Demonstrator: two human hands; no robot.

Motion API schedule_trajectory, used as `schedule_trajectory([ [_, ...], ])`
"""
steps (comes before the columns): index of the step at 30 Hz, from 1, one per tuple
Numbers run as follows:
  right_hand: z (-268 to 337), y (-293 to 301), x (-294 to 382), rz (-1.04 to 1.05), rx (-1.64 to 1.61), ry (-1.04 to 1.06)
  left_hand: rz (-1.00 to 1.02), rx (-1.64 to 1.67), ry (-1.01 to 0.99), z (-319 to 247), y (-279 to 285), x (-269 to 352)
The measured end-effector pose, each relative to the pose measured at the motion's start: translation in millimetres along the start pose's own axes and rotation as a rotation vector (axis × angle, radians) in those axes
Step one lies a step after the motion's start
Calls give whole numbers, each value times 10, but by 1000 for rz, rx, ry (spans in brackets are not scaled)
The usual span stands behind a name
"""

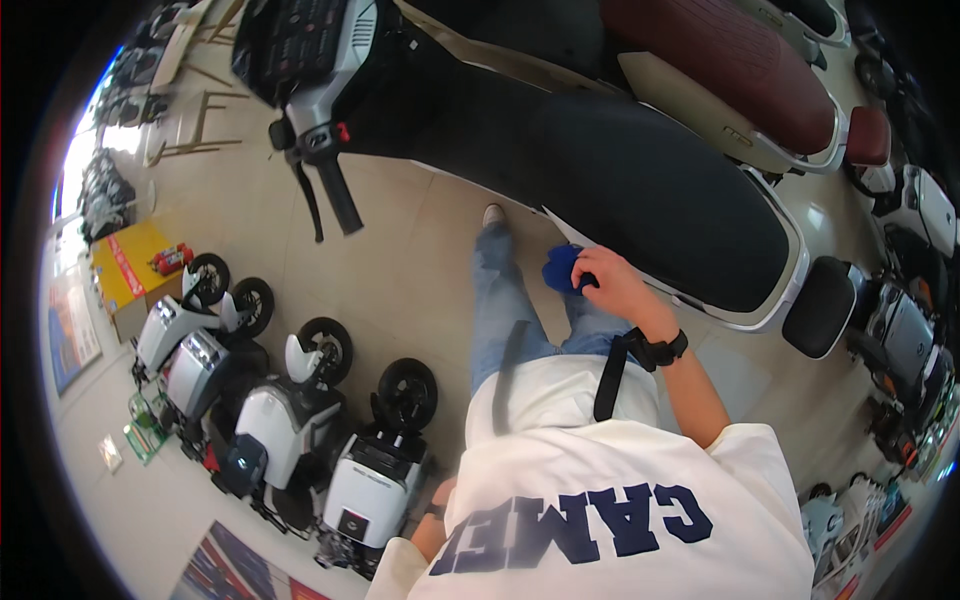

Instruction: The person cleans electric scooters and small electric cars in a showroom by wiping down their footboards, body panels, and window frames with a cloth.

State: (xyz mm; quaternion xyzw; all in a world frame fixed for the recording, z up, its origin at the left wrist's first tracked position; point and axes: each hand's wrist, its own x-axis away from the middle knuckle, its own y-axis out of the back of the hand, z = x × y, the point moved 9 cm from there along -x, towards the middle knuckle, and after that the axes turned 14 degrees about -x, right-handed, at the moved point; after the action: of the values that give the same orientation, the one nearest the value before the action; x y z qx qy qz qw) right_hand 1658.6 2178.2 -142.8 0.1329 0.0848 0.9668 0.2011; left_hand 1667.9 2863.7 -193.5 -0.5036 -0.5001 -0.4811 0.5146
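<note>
My right hand (611, 281) grips a bunched blue cloth (559, 268), held above my thigh and close beside the near flank of a scooter. That scooter has a long black seat (660, 195) with a pale rim and a separate black backrest pad (819, 307). Its handlebar grip (339, 196) and brake lever point towards me on the left. Low at my left side, my left hand (445, 491) shows only in part beside my shirt, and its fingers are hidden.
Beyond stands another scooter with a maroon seat (727, 75). Several white scooters (281, 427) line the left side, near a yellow-topped box (139, 262) bearing a red fire extinguisher (172, 259). More scooters (900, 330) crowd the right. Tiled floor (397, 277) lies between.
</note>
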Motion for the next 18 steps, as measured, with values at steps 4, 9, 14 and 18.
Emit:
schedule_trajectory([
  [4, -194, -309, -432, 17, -74, -74, 391, 12, 9, -536, 718, -438],
  [9, -669, -689, -1184, -64, -145, -178, 175, -408, -163, -1828, 2343, -1413],
  [14, -1451, -1093, -1940, -149, -196, -350, -373, -383, -300, -3393, 3265, -2649],
  [18, -1886, -1210, -2314, -321, -198, -383, -454, -212, -610, -4825, 3114, -3044],
])
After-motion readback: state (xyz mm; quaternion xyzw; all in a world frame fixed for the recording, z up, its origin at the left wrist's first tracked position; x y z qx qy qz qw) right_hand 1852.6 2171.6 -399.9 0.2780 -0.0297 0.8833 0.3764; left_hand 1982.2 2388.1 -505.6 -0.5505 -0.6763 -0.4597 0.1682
